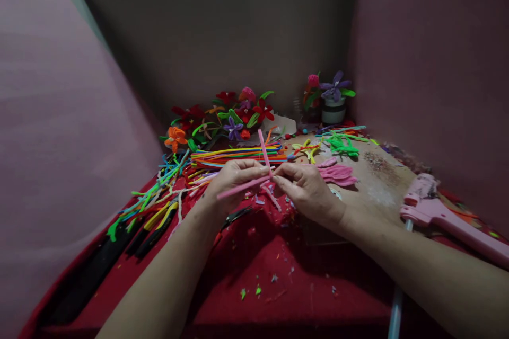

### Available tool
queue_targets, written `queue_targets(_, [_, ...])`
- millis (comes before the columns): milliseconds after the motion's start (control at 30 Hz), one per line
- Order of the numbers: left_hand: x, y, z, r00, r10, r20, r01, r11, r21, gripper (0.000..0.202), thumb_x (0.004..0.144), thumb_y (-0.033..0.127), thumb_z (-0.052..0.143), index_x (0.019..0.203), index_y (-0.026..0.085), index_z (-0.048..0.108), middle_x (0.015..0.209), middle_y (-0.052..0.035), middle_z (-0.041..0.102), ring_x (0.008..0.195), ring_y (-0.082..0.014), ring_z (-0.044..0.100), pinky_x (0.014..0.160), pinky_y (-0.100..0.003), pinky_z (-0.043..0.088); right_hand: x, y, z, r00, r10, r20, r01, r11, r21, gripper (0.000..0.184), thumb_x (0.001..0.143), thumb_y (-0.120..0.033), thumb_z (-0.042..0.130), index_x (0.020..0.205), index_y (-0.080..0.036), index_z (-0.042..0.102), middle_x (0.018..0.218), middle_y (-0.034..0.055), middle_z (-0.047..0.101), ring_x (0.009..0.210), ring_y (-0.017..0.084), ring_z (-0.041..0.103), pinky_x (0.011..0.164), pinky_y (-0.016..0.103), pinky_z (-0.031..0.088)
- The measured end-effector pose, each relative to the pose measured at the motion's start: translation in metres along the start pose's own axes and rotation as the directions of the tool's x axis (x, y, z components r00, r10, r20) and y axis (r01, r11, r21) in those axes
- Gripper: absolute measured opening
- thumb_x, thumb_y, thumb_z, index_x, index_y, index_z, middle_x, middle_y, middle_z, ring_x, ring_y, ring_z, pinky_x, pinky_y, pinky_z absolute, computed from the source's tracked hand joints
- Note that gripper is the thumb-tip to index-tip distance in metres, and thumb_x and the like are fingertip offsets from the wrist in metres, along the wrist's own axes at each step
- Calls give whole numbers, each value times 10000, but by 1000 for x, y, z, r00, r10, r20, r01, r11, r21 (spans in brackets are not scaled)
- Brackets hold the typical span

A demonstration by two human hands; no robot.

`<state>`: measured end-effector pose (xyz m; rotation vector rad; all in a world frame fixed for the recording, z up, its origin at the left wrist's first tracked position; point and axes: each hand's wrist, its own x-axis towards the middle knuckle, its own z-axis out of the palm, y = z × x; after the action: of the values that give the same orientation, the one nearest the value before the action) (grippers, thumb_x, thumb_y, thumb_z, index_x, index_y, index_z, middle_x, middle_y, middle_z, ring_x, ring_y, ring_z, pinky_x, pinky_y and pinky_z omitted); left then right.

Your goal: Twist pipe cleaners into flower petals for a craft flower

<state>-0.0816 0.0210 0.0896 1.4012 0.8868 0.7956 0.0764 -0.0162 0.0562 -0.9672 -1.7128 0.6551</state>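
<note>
Stems [264, 149], pink, above the near red cloth [234, 280]: my left hand [235, 181] and right hand [308, 189] both pinch them at their crossing, probably light, soft, easily bent, best gripped there.

Held pipe cleaner [243, 187] before strand bundle [234, 155]; flowers [233, 128] behind bundle; tool handles [159, 216] left, on cloth [302, 296]; glue gun [431, 207] right.

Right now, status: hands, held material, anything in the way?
Left hand, right hand pinching thin fuzzy pink strips. Strips meet between the hands. Small multicoloured scraps on red cloth below, not blocking.
</note>
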Motion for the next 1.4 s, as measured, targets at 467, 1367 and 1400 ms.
queue_targets(467, [-9, 13, 3, 920, 384, 80, -348, 704, 619, 172, 753, 305, 598, 660, 165, 633, 660, -17, 551, 669, -137, 465, 645, -260, 393, 1, -5, -2, 988, 108, 110, -129, 970, 208, 194, 794, -247, 508, 622, -167, 549, 545, 8, 579, 502, 102, 510, 535, 243, 401])
queue_targets(1367, [-4, 11, 0, 959, 284, -7, -219, 754, 620, 199, 765, 275, 523, 608, 153, 523, 560, 20, 495, 526, -96, 422, 512, -209, 315, 5, -1, 0, 994, 111, -12, -108, 983, 147, 192, 829, -282, 504, 740, -165, 627, 690, 35, 639, 632, 138, 566, 627, 285, 443])
queue_targets(1400, [-4, 11, 0, 958, 286, 3, -224, 742, 632, 197, 766, 275, 523, 610, 155, 523, 558, 22, 489, 523, -94, 413, 505, -207, 308, 5, -1, -1, 995, 1, -102, 5, 998, 58, 184, 844, -268, 488, 809, -172, 641, 777, 50, 650, 724, 156, 574, 693, 306, 447])
